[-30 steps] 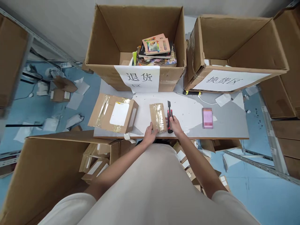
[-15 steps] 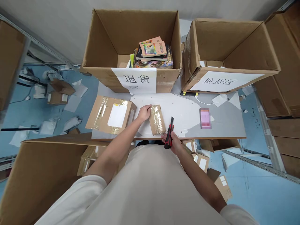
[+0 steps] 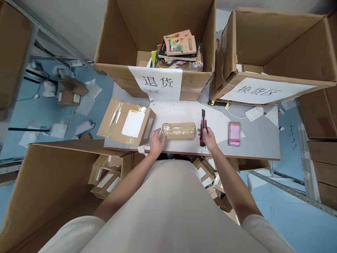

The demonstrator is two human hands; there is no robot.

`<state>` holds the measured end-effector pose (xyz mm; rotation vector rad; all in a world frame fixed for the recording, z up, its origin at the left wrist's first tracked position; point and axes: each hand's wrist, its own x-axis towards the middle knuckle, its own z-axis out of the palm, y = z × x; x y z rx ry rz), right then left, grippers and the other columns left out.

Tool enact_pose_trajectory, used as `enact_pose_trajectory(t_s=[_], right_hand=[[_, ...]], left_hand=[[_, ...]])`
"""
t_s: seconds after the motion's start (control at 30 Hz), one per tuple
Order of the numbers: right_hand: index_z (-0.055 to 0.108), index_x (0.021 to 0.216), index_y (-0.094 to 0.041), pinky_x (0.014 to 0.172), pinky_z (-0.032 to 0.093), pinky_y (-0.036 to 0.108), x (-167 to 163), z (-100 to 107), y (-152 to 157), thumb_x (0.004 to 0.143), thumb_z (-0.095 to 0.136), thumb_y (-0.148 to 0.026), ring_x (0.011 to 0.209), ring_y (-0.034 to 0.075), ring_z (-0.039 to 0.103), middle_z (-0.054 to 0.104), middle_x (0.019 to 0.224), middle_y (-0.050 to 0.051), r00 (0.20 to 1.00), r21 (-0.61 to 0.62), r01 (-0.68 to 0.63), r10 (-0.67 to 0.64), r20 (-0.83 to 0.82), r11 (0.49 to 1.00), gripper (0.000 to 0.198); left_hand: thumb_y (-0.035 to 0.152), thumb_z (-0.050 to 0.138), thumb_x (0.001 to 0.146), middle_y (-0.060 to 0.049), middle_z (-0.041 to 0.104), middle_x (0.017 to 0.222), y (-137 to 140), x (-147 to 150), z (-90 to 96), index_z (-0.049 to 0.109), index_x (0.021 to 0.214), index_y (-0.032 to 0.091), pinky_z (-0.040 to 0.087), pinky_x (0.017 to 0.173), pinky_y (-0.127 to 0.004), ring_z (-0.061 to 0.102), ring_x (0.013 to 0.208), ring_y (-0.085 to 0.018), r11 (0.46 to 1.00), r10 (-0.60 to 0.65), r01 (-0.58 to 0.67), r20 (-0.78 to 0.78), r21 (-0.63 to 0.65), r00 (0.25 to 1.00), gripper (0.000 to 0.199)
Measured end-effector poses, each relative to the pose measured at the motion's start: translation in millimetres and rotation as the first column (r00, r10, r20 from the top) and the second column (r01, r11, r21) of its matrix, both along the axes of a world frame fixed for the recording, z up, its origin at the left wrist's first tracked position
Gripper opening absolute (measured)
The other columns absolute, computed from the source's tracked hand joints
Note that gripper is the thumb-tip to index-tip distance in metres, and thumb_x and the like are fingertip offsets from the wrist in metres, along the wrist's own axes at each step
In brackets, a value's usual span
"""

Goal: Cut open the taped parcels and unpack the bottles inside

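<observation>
A small cardboard parcel [image 3: 179, 131] wrapped in shiny clear tape lies lengthwise across the white worktable [image 3: 258, 140] in front of me. At its left end is my left hand [image 3: 157, 142], fingers apart and close to the box; whether they touch it I cannot tell. My right hand [image 3: 210, 138] is closed around a red and black utility knife [image 3: 202, 131] at the parcel's right end. The knife's dark blade points away from me. Left of the parcel sits a larger taped cardboard box [image 3: 123, 121] with a white label.
At the back stand two large open cartons, one holding several books [image 3: 181, 47], the other [image 3: 273, 79] with a white sign. A yellow and black cutter [image 3: 218, 103] lies before them. A blurred pink phone-like object [image 3: 234, 134] rests right. A deep carton [image 3: 52, 182] stands lower left.
The small parcel has turned from pointing away from me to lying crosswise. My left hand has come off its far end and nearer me; my right hand has moved right and forward with the knife.
</observation>
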<state>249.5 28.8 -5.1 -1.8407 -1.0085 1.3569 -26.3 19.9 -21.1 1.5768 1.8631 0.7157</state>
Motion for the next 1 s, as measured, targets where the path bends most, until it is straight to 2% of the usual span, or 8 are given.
enact_pose_trajectory(t_s=[0.07, 0.13, 0.23, 0.37, 0.47, 0.6, 0.77, 1.0], right_hand=[[0.049, 0.113, -0.019, 0.066, 0.048, 0.028, 4, 11, -16, 0.092, 0.034, -0.049, 0.074, 0.016, 0.064, 0.068, 0.102, 0.010, 0.947, -0.097, -0.130, 0.152, 0.282, 0.987, 0.040], [0.048, 0.119, -0.017, 0.069, 0.045, 0.030, 4, 22, -31, 0.094, 0.033, -0.039, 0.075, 0.019, 0.064, 0.069, 0.094, 0.010, 0.799, -0.239, -0.258, 0.346, 0.492, 0.936, 0.036], [0.040, 0.131, -0.014, 0.072, 0.043, 0.033, -6, 34, -41, 0.095, 0.031, -0.029, 0.085, 0.025, 0.064, 0.068, 0.097, 0.014, 0.589, -0.364, -0.362, 0.513, 0.625, 0.858, 0.040], [0.019, 0.145, -0.011, 0.075, 0.044, 0.033, -22, 40, -40, 0.096, 0.029, -0.025, 0.089, 0.026, 0.065, 0.065, 0.108, 0.017, 0.460, -0.447, -0.386, 0.588, 0.665, 0.807, 0.051], [0.007, 0.148, -0.009, 0.074, 0.046, 0.033, -30, 43, -41, 0.096, 0.028, -0.023, 0.086, 0.025, 0.066, 0.065, 0.104, 0.017, 0.382, -0.504, -0.389, 0.633, 0.673, 0.771, 0.057], [-0.006, 0.149, -0.015, 0.072, 0.048, 0.031, -46, 51, -42, 0.091, 0.033, -0.010, 0.082, 0.023, 0.067, 0.066, 0.095, 0.014, 0.284, -0.563, -0.369, 0.666, 0.689, 0.740, 0.071], [-0.006, 0.150, -0.019, 0.073, 0.050, 0.031, -65, 62, -31, 0.086, 0.034, -0.003, 0.083, 0.023, 0.068, 0.066, 0.094, 0.014, 0.270, -0.619, -0.297, 0.686, 0.676, 0.727, 0.077], [-0.011, 0.149, -0.018, 0.071, 0.051, 0.030, -71, 80, -19, 0.084, 0.036, 0.001, 0.085, 0.022, 0.068, 0.067, 0.090, 0.014, 0.268, -0.668, -0.297, 0.731, 0.628, 0.683, 0.083]], left_hand=[[0.047, 0.065, 0.074, -0.017, 0.046, 0.137, 15, 7, 5.8, 0.045, 0.133, 0.013, 0.035, 0.107, -0.045, 0.042, 0.128, -0.030, 0.972, -0.210, 0.225, -0.174, 0.066, 0.962, 0.071], [0.055, 0.073, 0.063, -0.019, 0.034, 0.146, 31, 16, 10.1, 0.036, 0.139, 0.013, 0.021, 0.113, -0.051, 0.028, 0.136, -0.036, 0.893, -0.423, 0.449, -0.312, 0.012, 0.850, 0.095], [0.059, 0.077, 0.053, -0.020, 0.032, 0.147, 47, 30, 11.2, 0.027, 0.144, 0.014, 0.008, 0.112, -0.058, 0.026, 0.135, -0.039, 0.805, -0.572, 0.582, -0.408, -0.113, 0.712, 0.113], [0.060, 0.074, 0.056, -0.019, 0.046, 0.134, 51, 37, 8.7, 0.030, 0.143, 0.015, 0.010, 0.110, -0.057, 0.039, 0.123, -0.037, 0.807, -0.574, 0.570, -0.429, -0.154, 0.697, 0.107], [0.060, 0.074, 0.055, -0.018, 0.049, 0.129, 50, 36, 9.1, 0.033, 0.141, 0.016, 0.015, 0.107, -0.054, 0.042, 0.118, -0.036, 0.812, -0.566, 0.566, -0.431, -0.142, 0.703, 0.105], [0.059, 0.073, 0.056, -0.017, 0.049, 0.127, 50, 35, 10.5, 0.035, 0.140, 0.016, 0.018, 0.104, -0.052, 0.042, 0.116, -0.035, 0.815, -0.561, 0.564, -0.423, -0.131, 0.712, 0.101], [0.058, 0.068, 0.062, -0.016, 0.050, 0.124, 50, 36, 7.6, 0.037, 0.138, 0.017, 0.020, 0.101, -0.051, 0.042, 0.114, -0.035, 0.832, -0.537, 0.544, -0.402, -0.107, 0.742, 0.092], [0.056, 0.067, 0.061, -0.016, 0.052, 0.120, 48, 39, 7.0, 0.040, 0.136, 0.017, 0.022, 0.100, -0.049, 0.044, 0.111, -0.034, 0.852, -0.506, 0.514, -0.403, -0.097, 0.763, 0.088]])
